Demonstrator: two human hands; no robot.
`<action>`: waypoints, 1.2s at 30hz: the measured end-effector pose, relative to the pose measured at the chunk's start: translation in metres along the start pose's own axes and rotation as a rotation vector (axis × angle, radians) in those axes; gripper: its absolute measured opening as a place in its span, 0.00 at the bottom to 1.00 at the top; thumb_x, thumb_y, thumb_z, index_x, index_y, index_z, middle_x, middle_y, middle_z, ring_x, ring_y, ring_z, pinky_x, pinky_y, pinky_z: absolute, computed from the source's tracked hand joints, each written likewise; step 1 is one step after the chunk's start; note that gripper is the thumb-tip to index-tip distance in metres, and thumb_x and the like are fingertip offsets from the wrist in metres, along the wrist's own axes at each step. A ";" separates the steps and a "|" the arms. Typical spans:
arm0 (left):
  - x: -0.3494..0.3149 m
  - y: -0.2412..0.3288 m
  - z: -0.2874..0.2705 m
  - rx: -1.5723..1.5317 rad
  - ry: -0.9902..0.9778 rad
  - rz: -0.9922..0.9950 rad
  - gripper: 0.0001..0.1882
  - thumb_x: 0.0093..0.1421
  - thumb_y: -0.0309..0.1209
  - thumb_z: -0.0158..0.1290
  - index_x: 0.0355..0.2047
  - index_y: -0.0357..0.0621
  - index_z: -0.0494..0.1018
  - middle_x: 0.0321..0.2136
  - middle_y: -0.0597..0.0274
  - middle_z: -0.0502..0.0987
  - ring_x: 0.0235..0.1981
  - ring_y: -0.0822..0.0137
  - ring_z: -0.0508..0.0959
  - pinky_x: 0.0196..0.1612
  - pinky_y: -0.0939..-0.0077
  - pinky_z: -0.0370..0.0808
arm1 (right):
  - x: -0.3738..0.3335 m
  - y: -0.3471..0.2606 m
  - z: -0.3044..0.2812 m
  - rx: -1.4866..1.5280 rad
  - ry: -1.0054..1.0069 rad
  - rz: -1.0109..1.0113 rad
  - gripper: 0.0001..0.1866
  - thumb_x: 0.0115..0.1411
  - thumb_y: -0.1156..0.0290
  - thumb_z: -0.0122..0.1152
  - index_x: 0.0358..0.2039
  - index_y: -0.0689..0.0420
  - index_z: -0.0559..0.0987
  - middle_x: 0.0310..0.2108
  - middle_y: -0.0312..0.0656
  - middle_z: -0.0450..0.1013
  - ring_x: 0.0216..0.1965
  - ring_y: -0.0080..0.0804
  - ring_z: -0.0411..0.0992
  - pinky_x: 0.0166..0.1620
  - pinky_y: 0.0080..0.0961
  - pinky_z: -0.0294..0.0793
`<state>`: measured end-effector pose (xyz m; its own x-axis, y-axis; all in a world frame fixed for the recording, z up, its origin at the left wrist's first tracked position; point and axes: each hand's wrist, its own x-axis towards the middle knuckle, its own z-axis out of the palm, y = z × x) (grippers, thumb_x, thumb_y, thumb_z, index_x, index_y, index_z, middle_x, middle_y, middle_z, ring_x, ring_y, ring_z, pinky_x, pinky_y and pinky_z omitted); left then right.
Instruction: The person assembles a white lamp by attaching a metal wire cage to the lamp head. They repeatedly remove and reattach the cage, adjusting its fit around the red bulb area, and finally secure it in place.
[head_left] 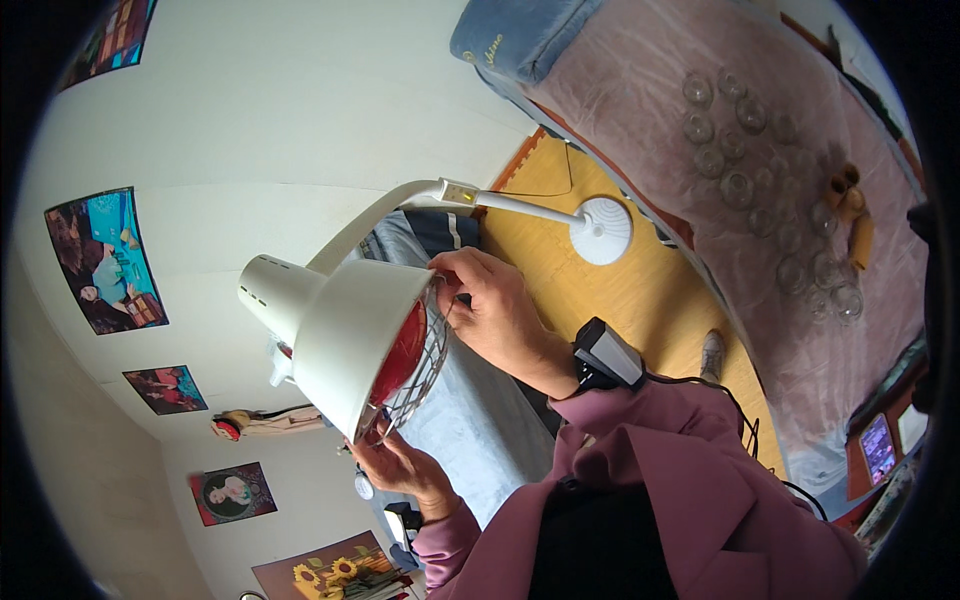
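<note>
A white heat lamp (335, 325) with a bell-shaped shade hangs tilted from a bent arm, its red bulb (402, 352) showing behind a wire guard (428, 368). My right hand (500, 310) is closed at the upper rim of the shade, thumb and fingers pinching the edge of the guard. At the lower rim, my left hand (405, 468) grips the guard's other side with curled fingers. Part of each grip is hidden. The lamp's pole (530, 208) runs to a round white base (601, 231) on the floor. Both wrists carry dark straps with box-shaped devices.
To the right, a bed under clear plastic sheeting (650, 110) bears several clear glass cups (737, 188) and brown cylinders (848, 195). A blue-covered bed (490, 410) lies below the lamp. Posters (107, 260) hang on the left wall. A lit phone (878, 450) lies at the right.
</note>
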<state>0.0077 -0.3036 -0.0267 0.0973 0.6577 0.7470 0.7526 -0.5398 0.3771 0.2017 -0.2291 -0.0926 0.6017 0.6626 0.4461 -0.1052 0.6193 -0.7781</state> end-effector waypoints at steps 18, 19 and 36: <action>0.000 -0.016 -0.009 0.074 0.051 0.059 0.16 0.69 0.31 0.55 0.49 0.28 0.73 0.35 0.53 0.81 0.34 0.68 0.79 0.37 0.74 0.75 | 0.010 0.003 -0.008 0.170 -0.040 0.088 0.13 0.48 0.86 0.66 0.35 0.64 0.76 0.30 0.44 0.78 0.29 0.33 0.81 0.32 0.26 0.80; 0.000 -0.016 -0.009 0.074 0.026 0.087 0.17 0.70 0.32 0.54 0.49 0.28 0.72 0.37 0.52 0.80 0.36 0.67 0.78 0.41 0.74 0.75 | 0.010 0.002 -0.007 0.171 -0.021 0.097 0.13 0.49 0.85 0.67 0.35 0.63 0.76 0.31 0.44 0.78 0.29 0.32 0.81 0.32 0.26 0.80; 0.006 -0.005 0.001 -0.024 0.029 0.114 0.24 0.70 0.34 0.55 0.57 0.23 0.70 0.38 0.48 0.81 0.37 0.68 0.80 0.39 0.76 0.78 | 0.021 0.006 -0.072 0.839 -0.507 0.732 0.12 0.65 0.63 0.62 0.34 0.59 0.84 0.30 0.37 0.80 0.28 0.20 0.73 0.35 0.19 0.74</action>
<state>0.0054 -0.2960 -0.0247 0.1624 0.5758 0.8013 0.7218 -0.6230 0.3014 0.2705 -0.2422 -0.1199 -0.1702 0.9417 0.2903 -0.8800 -0.0126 -0.4749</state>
